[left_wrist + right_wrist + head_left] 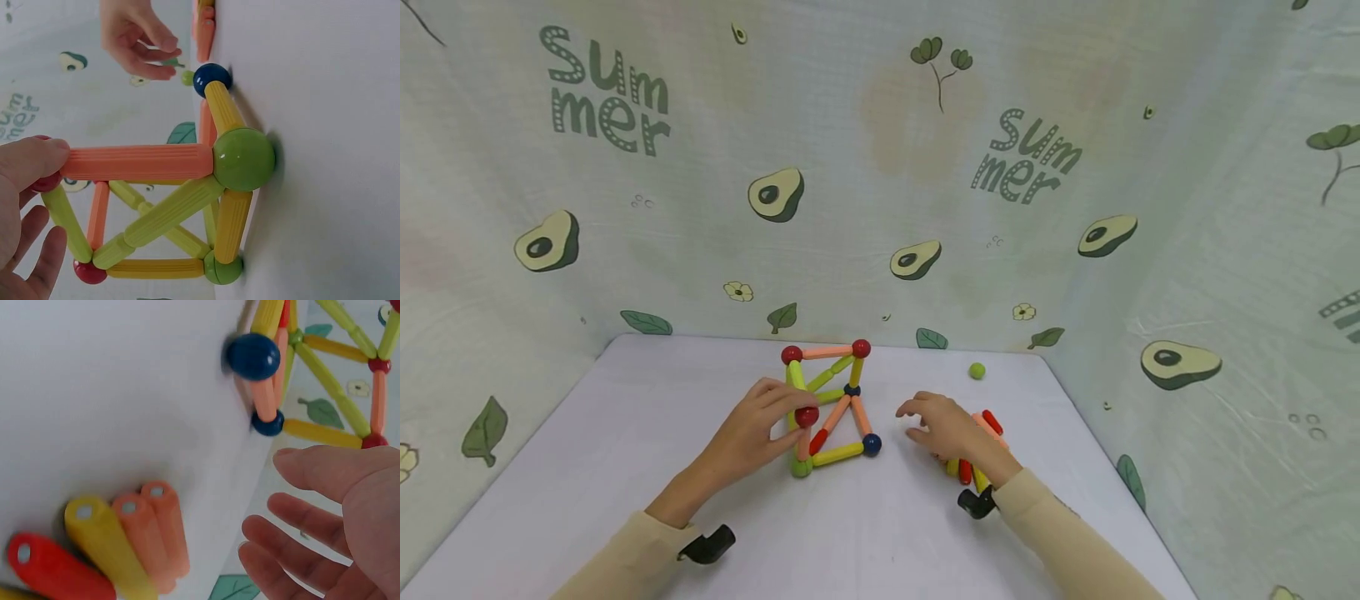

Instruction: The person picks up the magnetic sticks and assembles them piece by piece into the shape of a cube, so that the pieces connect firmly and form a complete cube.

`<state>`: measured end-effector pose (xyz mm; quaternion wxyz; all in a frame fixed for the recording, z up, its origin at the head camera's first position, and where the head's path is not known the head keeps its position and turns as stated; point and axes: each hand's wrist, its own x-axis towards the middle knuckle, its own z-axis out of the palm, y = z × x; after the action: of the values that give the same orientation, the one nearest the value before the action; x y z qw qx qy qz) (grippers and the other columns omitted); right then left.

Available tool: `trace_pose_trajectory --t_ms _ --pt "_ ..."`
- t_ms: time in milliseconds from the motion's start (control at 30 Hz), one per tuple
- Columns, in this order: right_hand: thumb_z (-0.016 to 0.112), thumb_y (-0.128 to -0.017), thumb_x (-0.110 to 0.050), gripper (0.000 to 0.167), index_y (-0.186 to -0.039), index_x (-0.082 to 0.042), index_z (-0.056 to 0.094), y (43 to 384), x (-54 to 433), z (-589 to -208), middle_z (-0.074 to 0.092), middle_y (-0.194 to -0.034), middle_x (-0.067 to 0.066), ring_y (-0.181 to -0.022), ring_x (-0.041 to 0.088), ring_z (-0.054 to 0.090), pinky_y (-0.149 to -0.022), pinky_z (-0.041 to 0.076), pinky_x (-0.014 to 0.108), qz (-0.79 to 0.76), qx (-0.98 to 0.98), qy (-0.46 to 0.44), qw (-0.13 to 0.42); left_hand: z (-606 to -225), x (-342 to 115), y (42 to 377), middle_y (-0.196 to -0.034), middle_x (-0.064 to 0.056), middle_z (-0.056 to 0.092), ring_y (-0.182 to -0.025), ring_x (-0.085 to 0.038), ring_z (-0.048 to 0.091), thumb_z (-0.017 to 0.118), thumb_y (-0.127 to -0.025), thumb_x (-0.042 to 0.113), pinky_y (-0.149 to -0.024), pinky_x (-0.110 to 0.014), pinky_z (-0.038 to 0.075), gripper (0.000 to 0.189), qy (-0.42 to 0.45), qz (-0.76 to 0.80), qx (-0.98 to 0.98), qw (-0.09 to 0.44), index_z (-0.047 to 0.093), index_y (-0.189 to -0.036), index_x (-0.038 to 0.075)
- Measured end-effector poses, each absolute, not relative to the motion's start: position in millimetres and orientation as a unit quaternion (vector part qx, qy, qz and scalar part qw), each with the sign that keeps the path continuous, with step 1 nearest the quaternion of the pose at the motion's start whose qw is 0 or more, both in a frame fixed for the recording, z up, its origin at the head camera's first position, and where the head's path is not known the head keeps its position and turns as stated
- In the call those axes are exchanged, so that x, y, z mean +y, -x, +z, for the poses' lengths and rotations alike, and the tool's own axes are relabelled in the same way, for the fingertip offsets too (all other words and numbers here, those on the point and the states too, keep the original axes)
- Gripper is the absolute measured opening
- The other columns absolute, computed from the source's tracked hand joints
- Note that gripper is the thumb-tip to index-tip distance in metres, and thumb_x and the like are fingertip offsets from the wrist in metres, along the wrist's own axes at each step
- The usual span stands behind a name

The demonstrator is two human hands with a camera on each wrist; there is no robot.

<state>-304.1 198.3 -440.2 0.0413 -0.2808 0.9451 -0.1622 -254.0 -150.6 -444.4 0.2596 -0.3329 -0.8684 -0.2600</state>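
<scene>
A frame of magnetic sticks and balls stands on the white table, left of centre. My left hand point(758, 423) pinches the red ball point(807, 417) at its near top corner. Below that ball, an orange stick point(137, 162) runs down to a green ball point(244, 159) on the table. Navy balls, one of them a dark blue ball point(872, 444), sit at the frame's right side. My right hand point(953, 429) hovers with relaxed fingers and holds nothing. Beside and partly beneath it lie loose sticks, including a yellow stick point(109, 547) and a red stick point(57, 565).
A lone light-green ball point(977, 371) lies near the back right of the table point(625, 400). Behind the table hangs a printed cloth point(835, 108), which also comes forward along both sides.
</scene>
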Motion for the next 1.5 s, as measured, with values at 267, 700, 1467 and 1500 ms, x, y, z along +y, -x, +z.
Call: trace_pose_trajectory --t_ms 267,700,1467,1500 --pt "0.074 -0.100 -0.005 0.025 -0.124 -0.010 0.076 315.0 239.0 -432.7 0.068 -0.130 0.008 -0.123 0.033 0.065 -0.106 0.054 0.052 -0.151 0.954 0.255 0.044 -443.9 -152.4 255.0 -0.126 0.007 0.072 -0.111 -0.012 0.058 0.097 -0.077 0.011 -0.089 -0.034 0.060 0.058 0.338 -0.262 -0.865 0.262 0.074 -0.128 0.023" --pt "0.075 -0.098 -0.002 0.023 -0.120 -0.008 0.079 327.5 245.3 -447.9 0.070 -0.120 0.007 -0.113 0.028 0.063 -0.105 0.055 0.049 -0.152 0.943 0.278 0.099 -445.7 -159.5 257.3 -0.129 0.005 0.072 -0.113 -0.014 0.062 0.097 -0.077 0.010 -0.091 -0.037 0.061 0.058 0.333 -0.269 -0.864 0.264 0.074 -0.129 0.020" --pt "0.082 -0.094 -0.009 0.023 -0.116 -0.017 0.080 318.3 210.2 -437.3 0.065 -0.101 -0.004 -0.091 0.013 0.061 -0.083 0.059 0.029 -0.149 0.937 0.315 -0.013 -443.3 -155.3 257.9 -0.125 0.003 0.069 -0.118 -0.017 0.063 0.095 -0.080 0.010 -0.095 -0.037 0.061 0.051 0.319 -0.275 -0.872 0.249 0.075 -0.126 0.018" --pt "0.082 -0.094 -0.010 0.023 -0.116 -0.016 0.080 315.6 206.2 -433.8 0.066 -0.103 -0.004 -0.092 0.013 0.062 -0.083 0.060 0.028 -0.156 0.934 0.321 -0.019 -443.6 -155.2 257.9 -0.125 0.003 0.069 -0.117 -0.016 0.063 0.095 -0.080 0.011 -0.094 -0.037 0.061 0.050 0.317 -0.275 -0.873 0.249 0.075 -0.125 0.018"
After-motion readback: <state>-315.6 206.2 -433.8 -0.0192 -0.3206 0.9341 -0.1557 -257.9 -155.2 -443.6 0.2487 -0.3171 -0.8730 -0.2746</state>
